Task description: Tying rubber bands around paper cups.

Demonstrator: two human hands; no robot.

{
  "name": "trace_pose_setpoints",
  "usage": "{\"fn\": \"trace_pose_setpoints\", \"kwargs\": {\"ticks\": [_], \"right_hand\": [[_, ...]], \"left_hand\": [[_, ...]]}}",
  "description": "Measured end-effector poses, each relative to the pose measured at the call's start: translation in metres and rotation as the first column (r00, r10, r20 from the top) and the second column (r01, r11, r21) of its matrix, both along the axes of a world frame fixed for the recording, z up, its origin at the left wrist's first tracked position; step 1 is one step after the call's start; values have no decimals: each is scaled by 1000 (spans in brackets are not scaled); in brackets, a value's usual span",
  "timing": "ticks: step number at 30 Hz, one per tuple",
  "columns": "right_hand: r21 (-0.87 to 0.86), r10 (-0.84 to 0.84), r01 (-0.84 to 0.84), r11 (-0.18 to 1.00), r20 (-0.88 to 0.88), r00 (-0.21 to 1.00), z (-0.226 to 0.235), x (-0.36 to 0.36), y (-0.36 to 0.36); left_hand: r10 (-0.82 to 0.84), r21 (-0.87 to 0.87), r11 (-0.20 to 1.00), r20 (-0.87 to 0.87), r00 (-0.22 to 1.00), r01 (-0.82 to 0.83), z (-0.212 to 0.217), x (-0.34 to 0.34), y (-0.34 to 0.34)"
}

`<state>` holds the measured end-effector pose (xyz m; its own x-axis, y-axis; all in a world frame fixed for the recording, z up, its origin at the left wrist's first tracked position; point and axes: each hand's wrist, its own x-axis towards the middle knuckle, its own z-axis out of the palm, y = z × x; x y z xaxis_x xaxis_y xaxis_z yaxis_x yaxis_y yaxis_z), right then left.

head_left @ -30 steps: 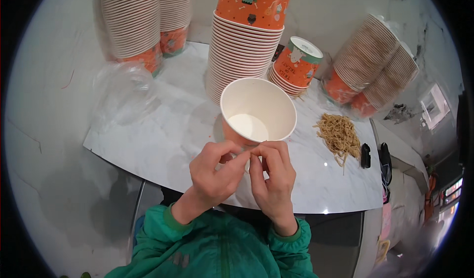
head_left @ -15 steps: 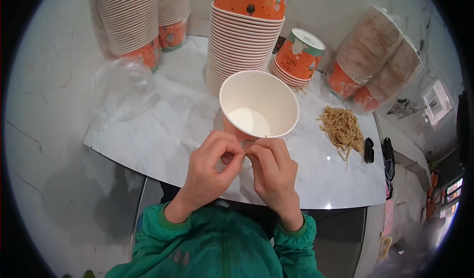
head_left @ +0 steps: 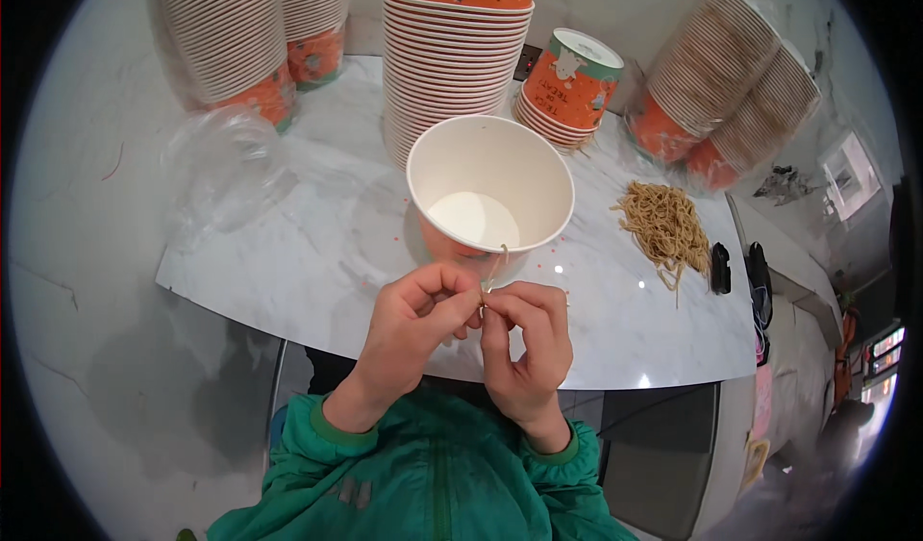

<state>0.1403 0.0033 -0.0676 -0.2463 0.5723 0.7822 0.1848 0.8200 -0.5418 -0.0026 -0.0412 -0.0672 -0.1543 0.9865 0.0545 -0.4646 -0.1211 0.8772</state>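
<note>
A paper bucket (head_left: 492, 171), white inside and orange outside, stands tilted toward me on the marble-patterned table. From a spot at its near rim a thin tan cord (head_left: 496, 270) runs down to my fingers. My left hand (head_left: 409, 325) pinches the cord between thumb and fingertips. Close against it, my right hand (head_left: 529, 339) pinches the same cord, its fingertips meeting the left ones. How the cord lies between the fingertips is partly hidden. To the right is a loose pile of tan cords (head_left: 663, 228).
Behind the bucket rises a tall stack of paper buckets (head_left: 452, 60). Beside it stands a short upside-down stack (head_left: 572, 89). Wrapped stacks (head_left: 707, 70) lean at the back right, others (head_left: 226, 36) at the back left. Crumpled clear plastic (head_left: 226, 176) lies left; a small black object (head_left: 720, 268) sits right.
The view has shifted a little. My fingers have drawn slightly away from the bucket's rim, and the cord between rim and fingertips now shows. Both hands keep pinching.
</note>
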Motion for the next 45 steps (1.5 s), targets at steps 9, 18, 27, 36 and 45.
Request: {"fn": "trace_pose_setpoints", "kwargs": {"ticks": [9, 18, 27, 36, 45], "right_hand": [[-126, 57, -71, 990, -111, 992, -6, 4, -3], [-358, 128, -228, 905, -283, 951, -18, 10, -5], [-517, 111, -457, 724, -567, 816, -28, 13, -5], [-634, 40, -497, 593, -593, 804, -35, 23, -11], [-652, 37, -488, 580, -578, 815, -31, 27, -14]], "left_hand": [[20, -22, 1000, 169, 985, -17, 3, 14, -3], [73, 73, 995, -6, 997, -72, 0, 17, -6], [54, 41, 998, -68, 996, -51, 0, 22, -1], [168, 129, 984, -411, 896, -125, 3, 29, 13], [117, 133, 988, -338, 934, -76, -3, 30, 18]]}}
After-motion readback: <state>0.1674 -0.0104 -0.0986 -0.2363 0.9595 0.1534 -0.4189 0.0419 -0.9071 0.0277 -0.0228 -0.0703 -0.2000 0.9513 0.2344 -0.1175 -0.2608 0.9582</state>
